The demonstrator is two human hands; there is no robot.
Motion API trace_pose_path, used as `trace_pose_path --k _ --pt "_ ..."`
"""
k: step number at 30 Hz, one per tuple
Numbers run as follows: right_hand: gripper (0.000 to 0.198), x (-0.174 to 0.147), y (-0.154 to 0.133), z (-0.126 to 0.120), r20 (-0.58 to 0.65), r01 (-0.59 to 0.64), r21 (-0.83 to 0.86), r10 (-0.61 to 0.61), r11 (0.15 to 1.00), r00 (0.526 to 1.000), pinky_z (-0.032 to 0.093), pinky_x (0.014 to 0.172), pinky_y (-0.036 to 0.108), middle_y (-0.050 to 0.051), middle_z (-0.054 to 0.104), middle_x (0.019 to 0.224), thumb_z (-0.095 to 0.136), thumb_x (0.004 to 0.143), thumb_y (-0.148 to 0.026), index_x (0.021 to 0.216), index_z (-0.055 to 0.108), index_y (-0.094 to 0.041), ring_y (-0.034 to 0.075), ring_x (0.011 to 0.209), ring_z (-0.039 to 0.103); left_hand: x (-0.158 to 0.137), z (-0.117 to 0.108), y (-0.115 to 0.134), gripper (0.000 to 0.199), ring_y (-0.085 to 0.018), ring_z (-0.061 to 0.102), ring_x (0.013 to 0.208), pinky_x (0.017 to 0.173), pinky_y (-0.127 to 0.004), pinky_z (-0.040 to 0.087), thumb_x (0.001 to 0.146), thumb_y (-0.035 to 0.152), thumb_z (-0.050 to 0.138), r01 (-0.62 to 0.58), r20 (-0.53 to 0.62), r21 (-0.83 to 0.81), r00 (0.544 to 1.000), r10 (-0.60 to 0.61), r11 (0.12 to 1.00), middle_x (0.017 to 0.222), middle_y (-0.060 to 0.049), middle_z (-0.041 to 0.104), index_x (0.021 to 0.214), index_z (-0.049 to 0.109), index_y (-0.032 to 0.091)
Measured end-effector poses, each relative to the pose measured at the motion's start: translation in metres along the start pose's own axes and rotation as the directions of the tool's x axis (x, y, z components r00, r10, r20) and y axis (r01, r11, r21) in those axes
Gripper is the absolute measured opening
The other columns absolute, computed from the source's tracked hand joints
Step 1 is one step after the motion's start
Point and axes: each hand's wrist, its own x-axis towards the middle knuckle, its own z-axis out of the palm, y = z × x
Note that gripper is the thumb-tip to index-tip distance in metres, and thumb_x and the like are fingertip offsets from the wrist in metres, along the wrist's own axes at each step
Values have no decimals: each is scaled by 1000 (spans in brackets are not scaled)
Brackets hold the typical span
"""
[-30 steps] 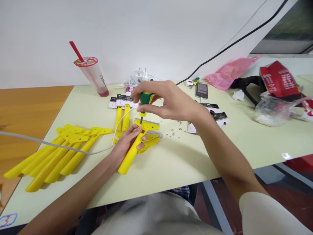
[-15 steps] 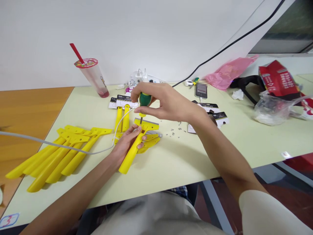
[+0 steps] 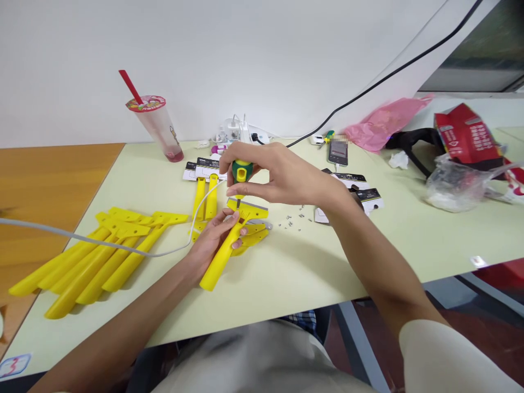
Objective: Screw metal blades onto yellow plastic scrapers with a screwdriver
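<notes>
Yellow plastic scraper [image 3: 223, 253], long-handled, tilted over the pale green tabletop [image 3: 286, 289]; left hand [image 3: 209, 239] closed round its neck. Right hand [image 3: 282, 174] pinches a stubby green-and-yellow screwdriver [image 3: 242, 172], shaft pointing down at the scraper's flat head. Hands near each other, not touching. Small silver metal screws [image 3: 289, 223] scattered to the right. More yellow plastic scrapers [image 3: 85, 276] heaped at left; tall frosted cup [image 3: 158, 131] with red straw [image 3: 130, 86] behind them.

Single head view, close above table [image 3: 286, 278], facing forward and down, wall [image 3: 254, 65] beyond.
</notes>
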Motion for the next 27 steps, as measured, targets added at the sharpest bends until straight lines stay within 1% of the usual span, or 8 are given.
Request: trace_pose_path --k 3,7,10,12,16,18,22,27 --pt "31 -1 -4 -3 31 16 61 -18 998 999 57 102 39 7 73 129 51 113 -27 144 55 -23 21 117 69 1 0 -1 42 -12 69 71 44 -17 48 84 24 97 -15 3 9 1000 15 1000 92 0 65 102 59 21" --pt "35 -2 -6 -7 68 -16 80 11 997 998 59 98 39 8 73 133 54 110 -22 145 55 -24 22 115 70 2 -1 0 45 -12 69 71 44 -17 48 81 23 98 -10 -11 8 1000 10 1000 93 1 64 101 58 21" --pt "31 -1 -4 -6 54 -64 43 62 997 997 58 93 37 8 74 130 60 111 -29 141 58 -25 22 106 72 2 -2 1 42 -12 69 72 45 -17 48 84 23 96 -16 -4 4 1000 16 1000 93 1 64 102 58 21" --pt "30 0 -1 -3 36 -87 40 86 995 996 58 90 34 6 74 123 64 110 -38 137 59 -24 21 101 72 2 -1 1 43 -12 70 71 44 -17 48 83 23 97 -23 -6 11 1000 23 1000 93 1 63 102 58 21" --pt "40 -1 4 2 -10 -88 48 89 995 996 56 83 31 3 73 105 71 106 -53 130 58 -23 19 91 70 1 2 1 46 -12 68 68 42 -17 47 80 25 99 -36 -6 34 999 36 999 92 1 63 99 58 21" --pt "45 -1 5 5 -33 -82 23 83 996 996 54 80 30 2 71 101 71 105 -58 129 55 -23 19 88 67 0 3 1 45 -11 68 68 42 -17 47 81 26 99 -38 -2 52 999 38 998 91 1 63 97 57 21" --pt "48 1 4 8 -49 -69 -51 67 996 997 51 80 30 2 70 106 70 105 -59 133 51 -25 18 88 63 -1 4 0 44 -11 68 69 42 -16 46 83 27 98 -36 15 72 999 35 997 91 2 63 98 56 22" --pt "36 5 6 11 -24 -34 -123 32 992 999 48 87 33 5 68 113 61 111 -56 125 54 -25 21 95 63 -1 4 0 47 -11 67 67 42 -17 45 83 26 98 -19 -8 70 1000 19 997 91 2 63 99 54 23"
